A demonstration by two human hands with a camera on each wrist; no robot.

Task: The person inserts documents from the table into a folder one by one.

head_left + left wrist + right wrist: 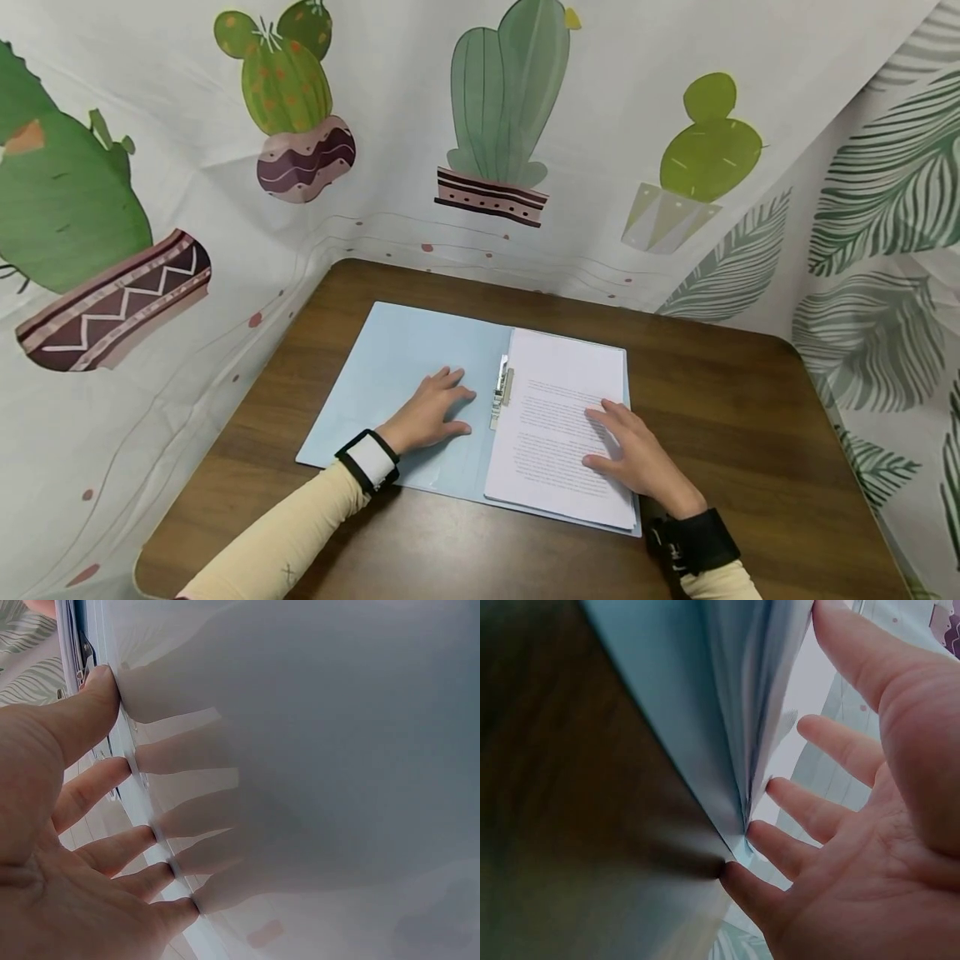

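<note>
A light blue folder point(405, 350) lies spread flat on the brown table, with a metal clip point(501, 392) along its spine. Printed sheets point(562, 358) are stacked on its right side. My left hand point(429, 412) rests on the bare left cover, fingers spread; in the left wrist view its fingertips point(142, 838) touch the glossy cover. Over the right edge of the sheets lies my right hand point(633, 450), its fingers extended. In the right wrist view, the right fingers point(810, 810) stand loosely apart beside the edges of the paper stack point(761, 690). Neither hand grips anything.
The wooden table point(720, 417) has rounded corners and extends around the folder on all sides. A white cloth point(397, 108) printed with cacti and leaves hangs behind the table and down its sides. Both wrists wear black straps point(708, 540).
</note>
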